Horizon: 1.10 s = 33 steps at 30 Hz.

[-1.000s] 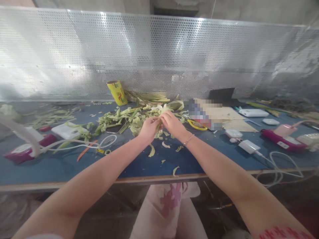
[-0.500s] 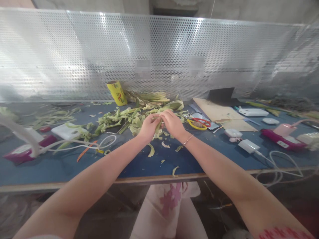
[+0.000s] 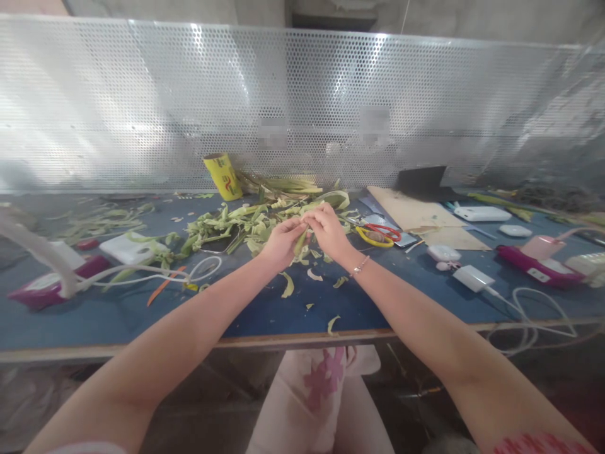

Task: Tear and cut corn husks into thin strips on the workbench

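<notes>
Over the table's middle, my left hand (image 3: 285,243) is closed around a short pale-green vegetable stalk (image 3: 301,242). My right hand (image 3: 329,230) meets it from the other side, thumb and fingers pinched together at the stalk's upper end; exactly what lies in that pinch is hidden. Behind and left of both hands spreads a heap of green peelings and leafy strips (image 3: 212,228). Several curled peel scraps (image 3: 287,285) lie on the blue tabletop in front. Beside my right hand are scissors (image 3: 382,236) with red and yellow handles.
A yellow cardboard tube (image 3: 223,178) leans near the perforated metal screen (image 3: 321,88). Purple power strips (image 3: 539,265) and white cables flank the work area. A white charger (image 3: 472,277) and a cardboard sheet (image 3: 411,208) lie to the right. The table's front edge (image 3: 302,338) runs below my forearms.
My right hand has shifted slightly up and its fingers are more bent at the stalk's tip. More of the stalk shows between my hands. The things on the table look unmoved.
</notes>
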Each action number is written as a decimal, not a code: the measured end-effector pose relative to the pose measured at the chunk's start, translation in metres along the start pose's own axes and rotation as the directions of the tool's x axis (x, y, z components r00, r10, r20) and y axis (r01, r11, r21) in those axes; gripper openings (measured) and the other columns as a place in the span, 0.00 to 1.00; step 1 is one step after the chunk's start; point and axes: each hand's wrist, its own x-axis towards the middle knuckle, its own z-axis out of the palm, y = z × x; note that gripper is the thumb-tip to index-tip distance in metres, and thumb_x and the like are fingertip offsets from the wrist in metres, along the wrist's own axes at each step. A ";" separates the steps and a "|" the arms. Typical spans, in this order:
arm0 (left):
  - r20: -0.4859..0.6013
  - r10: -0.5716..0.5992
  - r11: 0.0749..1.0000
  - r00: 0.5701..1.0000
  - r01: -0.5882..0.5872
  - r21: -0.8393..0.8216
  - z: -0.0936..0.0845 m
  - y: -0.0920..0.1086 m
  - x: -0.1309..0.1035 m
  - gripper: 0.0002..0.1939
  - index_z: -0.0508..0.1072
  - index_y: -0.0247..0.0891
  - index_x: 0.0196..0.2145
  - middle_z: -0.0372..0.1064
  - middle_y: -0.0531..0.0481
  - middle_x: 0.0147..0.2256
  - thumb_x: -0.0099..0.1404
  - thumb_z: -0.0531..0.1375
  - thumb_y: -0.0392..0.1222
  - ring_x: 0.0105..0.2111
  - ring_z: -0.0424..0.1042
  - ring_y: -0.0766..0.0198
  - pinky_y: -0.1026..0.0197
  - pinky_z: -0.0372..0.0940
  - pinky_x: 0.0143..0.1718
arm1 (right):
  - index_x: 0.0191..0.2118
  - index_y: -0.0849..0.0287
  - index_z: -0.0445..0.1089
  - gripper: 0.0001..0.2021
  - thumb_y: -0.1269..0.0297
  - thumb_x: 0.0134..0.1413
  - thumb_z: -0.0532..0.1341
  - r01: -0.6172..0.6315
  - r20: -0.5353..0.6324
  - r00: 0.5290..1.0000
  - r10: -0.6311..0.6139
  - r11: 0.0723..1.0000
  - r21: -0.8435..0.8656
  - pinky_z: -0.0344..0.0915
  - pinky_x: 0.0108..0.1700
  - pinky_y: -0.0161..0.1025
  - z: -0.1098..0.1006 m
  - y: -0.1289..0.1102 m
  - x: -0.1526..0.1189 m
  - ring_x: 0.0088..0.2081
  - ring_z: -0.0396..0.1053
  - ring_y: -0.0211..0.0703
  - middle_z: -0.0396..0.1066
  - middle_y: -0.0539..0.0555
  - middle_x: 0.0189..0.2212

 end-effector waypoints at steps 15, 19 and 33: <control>-0.051 0.023 0.999 0.998 -0.022 0.026 -0.002 -0.002 0.002 0.11 0.67 0.34 0.24 0.66 0.58 0.19 0.48 0.67 0.38 0.19 0.66 0.76 0.71 0.63 0.24 | 0.34 0.57 0.68 0.09 0.68 0.55 0.51 -0.181 0.066 0.983 0.171 0.965 0.188 0.63 0.43 0.41 0.001 -0.008 0.002 0.40 0.65 0.41 0.67 0.53 0.34; -0.045 0.039 0.999 0.998 -0.038 0.026 -0.001 -0.001 0.001 0.12 0.66 0.35 0.25 0.68 0.57 0.21 0.48 0.67 0.39 0.20 0.67 0.75 0.70 0.64 0.25 | 0.34 0.57 0.64 0.06 0.67 0.53 0.51 -0.180 0.037 0.983 0.177 0.977 0.114 0.63 0.40 0.40 -0.001 -0.005 0.002 0.39 0.65 0.42 0.66 0.53 0.34; -0.081 0.249 0.932 0.965 -0.216 0.291 -0.014 -0.013 0.013 0.11 0.62 0.37 0.25 0.62 0.58 0.18 0.54 0.63 0.41 0.18 0.62 0.73 0.68 0.60 0.25 | 0.28 0.58 0.62 0.02 0.68 0.49 0.54 -0.186 0.152 0.966 0.208 0.972 -0.144 0.52 0.26 0.34 -0.015 -0.009 0.001 0.18 0.54 0.34 0.56 0.44 0.15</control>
